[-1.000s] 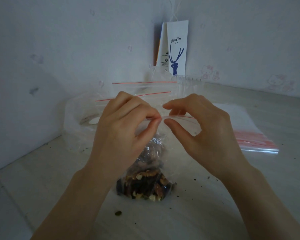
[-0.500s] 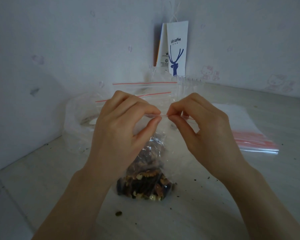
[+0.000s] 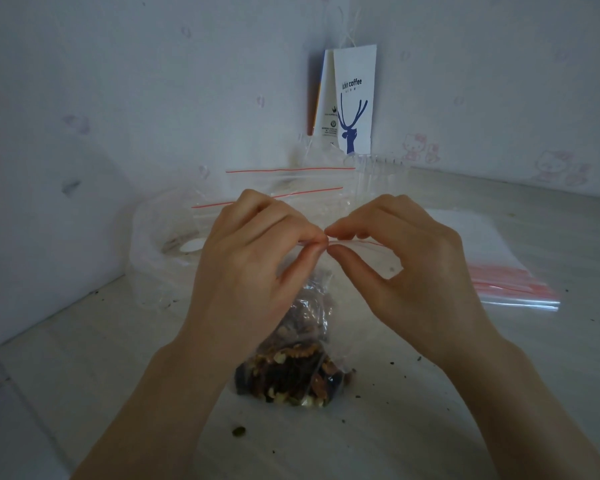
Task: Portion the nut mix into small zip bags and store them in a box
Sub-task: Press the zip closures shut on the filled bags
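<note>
A small clear zip bag (image 3: 355,268) with a red seal line stands upright on the pale table, its bottom filled with nut mix (image 3: 293,374). My left hand (image 3: 253,268) pinches the bag's top strip between thumb and forefinger. My right hand (image 3: 406,271) pinches the same strip right beside it, fingertips almost touching the left ones. Behind my hands stand other zip bags (image 3: 288,183) with red lines, and a clear plastic box (image 3: 378,174) sits at the back.
A stack of flat unused zip bags (image 3: 499,271) lies to the right. A large crumpled clear bag (image 3: 167,244) sits at left. A white coffee paper bag (image 3: 352,102) leans in the wall corner. Crumbs and a seed (image 3: 238,432) dot the table.
My right thumb and forefinger have closed onto the seal strip and slid left until they meet the left hand's pinch.
</note>
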